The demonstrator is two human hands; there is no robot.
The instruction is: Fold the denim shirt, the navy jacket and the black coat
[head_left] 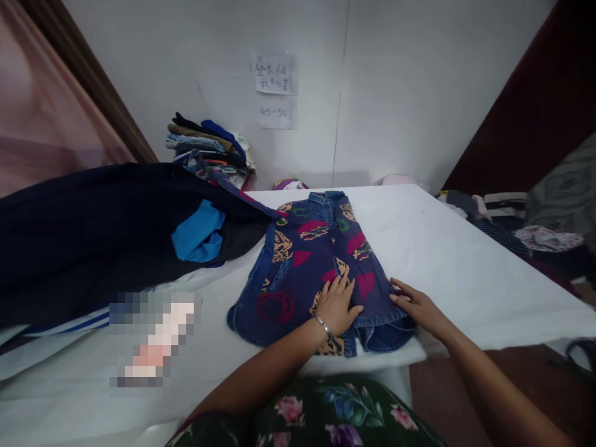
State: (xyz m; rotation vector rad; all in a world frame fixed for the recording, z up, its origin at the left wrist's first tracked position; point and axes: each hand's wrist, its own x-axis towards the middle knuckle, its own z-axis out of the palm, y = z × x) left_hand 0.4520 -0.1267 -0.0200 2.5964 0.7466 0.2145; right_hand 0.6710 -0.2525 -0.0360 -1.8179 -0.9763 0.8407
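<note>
A denim shirt (310,267) with red, tan and green patterns lies front up on the white table, its collar (326,200) away from me. One sleeve (242,197) stretches out to the left over dark clothing; the other sleeve is not visible. My left hand (336,304), wearing a bracelet, rests flat on the lower front with fingers spread. At the right side edge near the hem, my right hand (414,304) touches the denim with its fingertips, finger and thumb apart. Layers of the hem show below it.
Dark clothing (93,230) with a bright blue cloth (199,233) covers the table's left side. Behind it stands a stack of folded clothes (209,146). Paper notes (274,90) hang on the wall. More clothes (505,205) lie beyond the white table's (447,267) right edge.
</note>
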